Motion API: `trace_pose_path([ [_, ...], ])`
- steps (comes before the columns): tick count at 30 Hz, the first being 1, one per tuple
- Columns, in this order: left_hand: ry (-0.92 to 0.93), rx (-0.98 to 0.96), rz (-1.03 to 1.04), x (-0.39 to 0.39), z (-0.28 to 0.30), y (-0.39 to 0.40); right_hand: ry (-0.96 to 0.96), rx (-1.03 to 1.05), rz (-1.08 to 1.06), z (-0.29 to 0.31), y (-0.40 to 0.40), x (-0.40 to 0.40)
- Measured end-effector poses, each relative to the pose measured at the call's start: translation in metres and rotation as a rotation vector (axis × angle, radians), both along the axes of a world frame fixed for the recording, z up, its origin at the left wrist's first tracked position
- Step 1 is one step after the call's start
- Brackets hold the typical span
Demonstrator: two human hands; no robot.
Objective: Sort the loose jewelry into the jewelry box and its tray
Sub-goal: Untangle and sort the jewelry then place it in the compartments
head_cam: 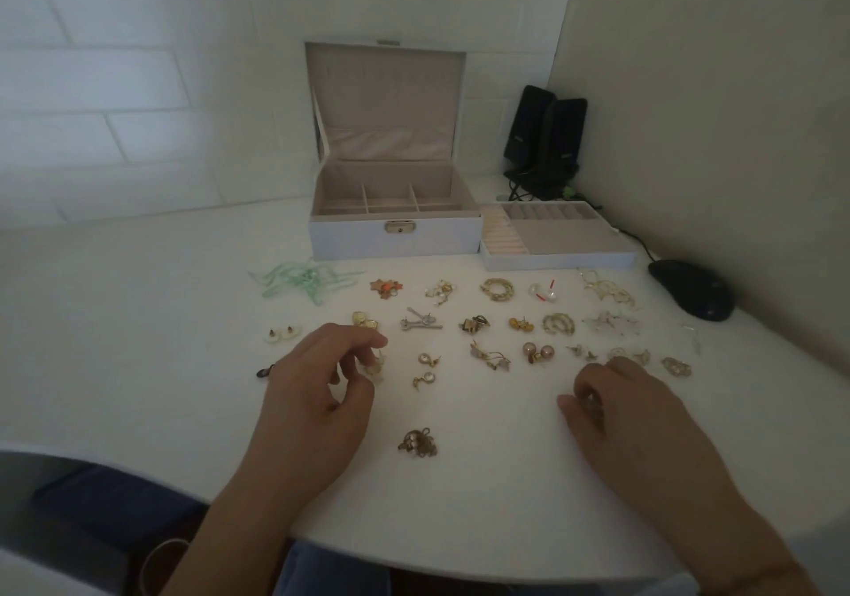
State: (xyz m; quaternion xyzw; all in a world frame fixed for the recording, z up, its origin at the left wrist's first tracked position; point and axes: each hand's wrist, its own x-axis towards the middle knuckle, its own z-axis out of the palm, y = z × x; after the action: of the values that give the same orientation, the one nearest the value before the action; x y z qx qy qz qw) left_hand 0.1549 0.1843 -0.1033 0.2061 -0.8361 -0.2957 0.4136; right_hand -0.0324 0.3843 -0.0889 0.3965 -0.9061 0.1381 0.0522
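The picture is dim and a bit grey. Soft light falls from above on the middle of the white table (138, 319), which is the brightest part. The corners are darker, most of all near the bottom left. The wall tiles (92, 89) on the far left look bent and blurry, because the wide camera curves things at the edges. Shadows are soft and faint. The left hand (317, 393) and right hand (639, 416) look dark against the table. The small jewelry (496, 289) is fuzzy, so fine parts are hard to see. Nothing shines or glares.
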Motion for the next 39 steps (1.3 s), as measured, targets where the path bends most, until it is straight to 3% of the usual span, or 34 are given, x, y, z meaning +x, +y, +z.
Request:
trace_pose_path([
  [15,-0.015,0.048,-0.034,0.003,0.0,0.001,-0.005,-0.063,0.25,-0.003,-0.002,0.006],
  [17,-0.124,-0.017,-0.071,0.009,0.007,-0.002,-0.015,-0.06,0.287,-0.006,-0.002,0.006],
  [20,-0.476,-0.219,-0.119,0.017,0.034,-0.031,-0.038,-0.126,0.27,0.003,-0.001,0.003],
  [22,-0.564,-0.13,-0.107,0.013,0.051,-0.065,-0.019,-0.146,0.271,0.013,-0.002,0.001],
  [25,-0.458,0.0,0.056,-0.009,0.056,-0.124,-0.034,-0.176,0.267,0.025,-0.011,0.002],
  [28,-0.519,0.043,0.163,-0.03,0.046,-0.164,-0.008,-0.17,0.245,0.031,-0.029,-0.005],
  [34,-0.589,-0.062,0.134,-0.061,0.035,-0.199,0.267,-0.164,0.292,0.05,-0.097,-0.039],
  [39,-0.485,-0.152,0.101,-0.066,0.033,-0.214,0.246,-0.062,0.229,0.051,-0.181,-0.092],
])
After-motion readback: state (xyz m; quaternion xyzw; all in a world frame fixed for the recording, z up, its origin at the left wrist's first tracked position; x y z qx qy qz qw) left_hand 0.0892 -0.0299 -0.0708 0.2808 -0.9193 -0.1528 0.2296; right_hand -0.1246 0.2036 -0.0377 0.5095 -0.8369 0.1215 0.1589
